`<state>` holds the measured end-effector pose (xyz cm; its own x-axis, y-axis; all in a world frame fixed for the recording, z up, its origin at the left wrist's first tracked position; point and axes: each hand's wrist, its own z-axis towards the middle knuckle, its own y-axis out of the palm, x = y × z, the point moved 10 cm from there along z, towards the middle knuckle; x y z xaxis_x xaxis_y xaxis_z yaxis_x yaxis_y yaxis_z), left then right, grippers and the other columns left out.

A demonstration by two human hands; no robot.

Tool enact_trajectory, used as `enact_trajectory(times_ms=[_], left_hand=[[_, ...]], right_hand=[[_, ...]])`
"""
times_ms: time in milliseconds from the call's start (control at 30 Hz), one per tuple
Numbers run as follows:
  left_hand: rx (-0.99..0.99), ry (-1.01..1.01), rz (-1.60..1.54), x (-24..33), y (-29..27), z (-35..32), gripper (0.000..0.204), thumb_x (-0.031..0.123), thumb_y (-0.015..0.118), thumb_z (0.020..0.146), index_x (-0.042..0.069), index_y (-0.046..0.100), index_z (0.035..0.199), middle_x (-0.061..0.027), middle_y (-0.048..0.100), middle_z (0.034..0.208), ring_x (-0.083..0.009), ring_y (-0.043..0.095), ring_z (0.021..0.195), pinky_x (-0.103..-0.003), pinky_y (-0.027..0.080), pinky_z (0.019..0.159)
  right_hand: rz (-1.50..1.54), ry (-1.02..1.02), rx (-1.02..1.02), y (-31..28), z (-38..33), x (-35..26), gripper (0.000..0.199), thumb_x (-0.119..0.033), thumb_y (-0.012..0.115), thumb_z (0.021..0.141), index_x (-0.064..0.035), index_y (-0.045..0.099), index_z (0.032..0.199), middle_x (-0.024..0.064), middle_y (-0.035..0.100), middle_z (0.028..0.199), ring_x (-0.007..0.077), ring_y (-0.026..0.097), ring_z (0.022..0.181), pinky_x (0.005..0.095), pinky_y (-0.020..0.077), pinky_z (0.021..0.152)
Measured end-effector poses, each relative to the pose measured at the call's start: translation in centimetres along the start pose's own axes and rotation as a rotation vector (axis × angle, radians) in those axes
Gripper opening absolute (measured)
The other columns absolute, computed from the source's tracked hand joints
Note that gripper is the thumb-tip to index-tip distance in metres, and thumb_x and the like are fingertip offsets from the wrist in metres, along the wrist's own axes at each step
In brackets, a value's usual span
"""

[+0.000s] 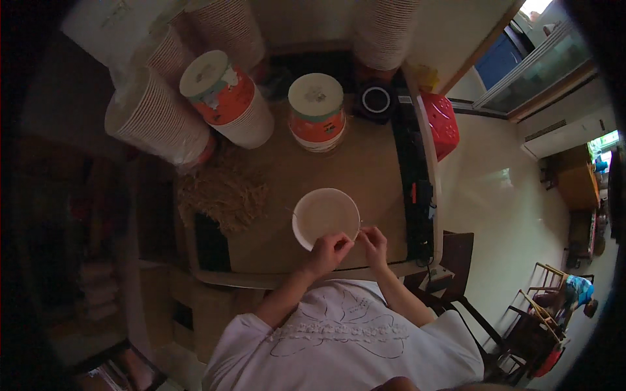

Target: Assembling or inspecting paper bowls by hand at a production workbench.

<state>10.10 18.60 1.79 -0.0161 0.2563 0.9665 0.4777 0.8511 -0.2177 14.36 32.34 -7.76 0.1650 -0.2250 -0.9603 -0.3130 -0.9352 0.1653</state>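
Note:
A round white paper tub [326, 218] stands open side up on the brown board in front of me. A thin short end sticks out at its left rim, and a small pale bit shows at its right rim. My left hand [329, 253] is closed in a pinch at the tub's near rim. Close beside it, my right hand [373, 244] pinches at the near right rim. What lies between the fingertips is too small to make out. To the left lies a heap of tan, stringy strands [225, 189], apart from both hands.
Beyond the tub stand an orange-and-white stack of tubs [317, 114] and a leaning second stack [225, 98]. Tall nested white stacks [156, 117] fill the back left. A black device with a ring [375, 100] sits back right. A red stool [440, 124] stands beside the table.

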Motion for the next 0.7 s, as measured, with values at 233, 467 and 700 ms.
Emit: enact_trajectory(times_ms=[233, 467, 700], left_hand=[[-0.082, 0.078, 0.240, 1.0, 1.2, -0.1, 0.007, 0.012, 0.062, 0.073, 0.006, 0.058, 0.074, -0.0053, 0.054, 0.079, -0.0219, 0.057, 0.069, -0.032, 0.046, 0.058], [-0.167, 0.134, 0.448, 2.2, 2.1, 0.2, 0.016, 0.020, 0.062, 0.075, 0.004, 0.059, 0.073, -0.0100, 0.055, 0.072, -0.0233, 0.056, 0.062, -0.033, 0.044, 0.056], [-0.265, -0.016, 0.470, 0.8, 3.4, 0.6, 0.018, 0.021, 0.061, 0.076, 0.004, 0.062, 0.079, -0.0127, 0.059, 0.081, -0.0274, 0.058, 0.066, -0.036, 0.045, 0.059]], right_hand=[[0.606, 0.586, -0.088, 2.4, -1.3, 2.4, 0.013, -0.012, 0.054, 0.083, -0.0017, 0.055, 0.092, 0.0040, 0.058, 0.084, 0.0131, 0.056, 0.076, 0.0259, 0.0455, 0.068], [0.285, 0.474, -0.145, 1.8, -0.4, 0.9, 0.016, -0.018, 0.053, 0.084, -0.0032, 0.055, 0.090, 0.0041, 0.058, 0.083, 0.0116, 0.055, 0.075, 0.0268, 0.0458, 0.069], [0.362, 0.623, -0.238, 2.8, -1.4, 1.3, 0.015, -0.017, 0.057, 0.082, -0.0030, 0.056, 0.088, 0.0034, 0.057, 0.083, 0.0117, 0.055, 0.074, 0.0239, 0.0465, 0.065]])
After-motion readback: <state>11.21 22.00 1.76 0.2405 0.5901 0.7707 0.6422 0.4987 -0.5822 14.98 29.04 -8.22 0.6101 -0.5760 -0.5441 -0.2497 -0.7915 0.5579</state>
